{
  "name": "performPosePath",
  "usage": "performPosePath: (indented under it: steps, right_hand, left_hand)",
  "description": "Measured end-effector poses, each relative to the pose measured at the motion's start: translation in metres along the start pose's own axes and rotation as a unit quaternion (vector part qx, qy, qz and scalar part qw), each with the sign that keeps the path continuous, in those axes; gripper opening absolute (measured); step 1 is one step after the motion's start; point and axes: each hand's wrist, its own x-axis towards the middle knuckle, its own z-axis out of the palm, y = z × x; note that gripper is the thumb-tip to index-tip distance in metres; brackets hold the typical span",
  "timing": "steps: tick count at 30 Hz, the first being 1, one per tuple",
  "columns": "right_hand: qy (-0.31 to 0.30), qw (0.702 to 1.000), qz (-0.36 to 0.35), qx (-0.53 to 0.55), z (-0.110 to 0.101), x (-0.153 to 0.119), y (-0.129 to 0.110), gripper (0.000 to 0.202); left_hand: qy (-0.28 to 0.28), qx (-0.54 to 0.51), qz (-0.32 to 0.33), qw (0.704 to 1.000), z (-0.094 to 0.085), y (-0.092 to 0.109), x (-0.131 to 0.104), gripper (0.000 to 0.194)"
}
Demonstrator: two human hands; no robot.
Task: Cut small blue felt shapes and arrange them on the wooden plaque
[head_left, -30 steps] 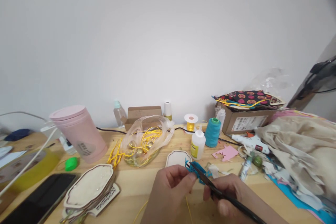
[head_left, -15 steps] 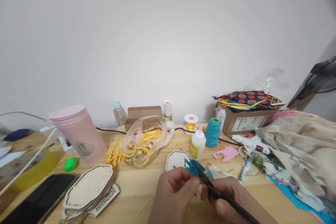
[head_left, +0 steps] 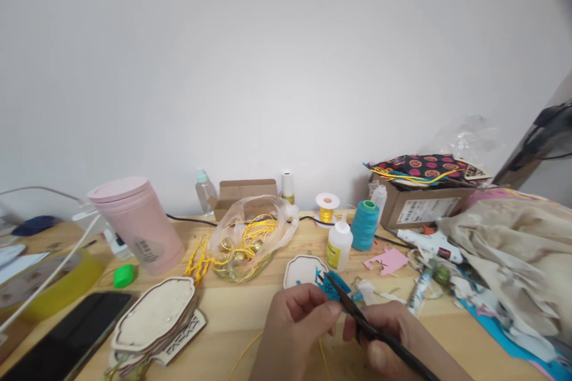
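My left hand [head_left: 299, 324] is closed in a pinch, thumb against fingertips. What it holds, if anything, is hidden. My right hand [head_left: 388, 333] grips long black tweezers [head_left: 364, 324], their tips pointing up and left past my left fingertips. Right beyond the tips lie blue cut-out pieces [head_left: 333, 287], partly covered by the tweezers. Behind my left hand is a pale wooden plaque [head_left: 304, 268] with a dark outline and bits of blue on it. A thin yellow cord [head_left: 245, 354] runs along the table under my left hand.
A glue bottle [head_left: 339, 244], teal thread cone [head_left: 364, 226] and yellow spool [head_left: 327, 208] stand behind my hands. To the left are stacked plaques [head_left: 154, 315], a phone [head_left: 67, 333], a pink tumbler [head_left: 138, 229] and a bag of cords [head_left: 250, 244]. Rightward lie a glue gun [head_left: 429, 245] and fabric [head_left: 513, 250].
The whole view has shifted slightly, with the table things a little further right. Both hands and the tweezers keep almost the same pose.
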Motion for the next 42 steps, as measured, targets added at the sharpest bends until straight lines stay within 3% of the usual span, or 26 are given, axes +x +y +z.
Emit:
performPosePath:
  steps: [23, 37, 42]
  right_hand:
    - [-0.057, 0.997, -0.002, -0.048, -0.013, 0.002, 0.005, 0.048]
    - [-0.027, 0.999, -0.008, -0.028, -0.007, 0.002, -0.003, 0.050]
    - [-0.044, 0.998, -0.021, -0.040, -0.008, 0.002, 0.001, 0.048]
  left_hand:
    - [0.093, 0.087, -0.027, 0.991, 0.000, 0.010, -0.002, 0.002]
    - [0.037, 0.115, 0.000, 0.993, 0.002, 0.000, -0.002, 0.013]
    - [0.062, 0.104, 0.015, 0.993, 0.003, 0.004, -0.003, 0.010]
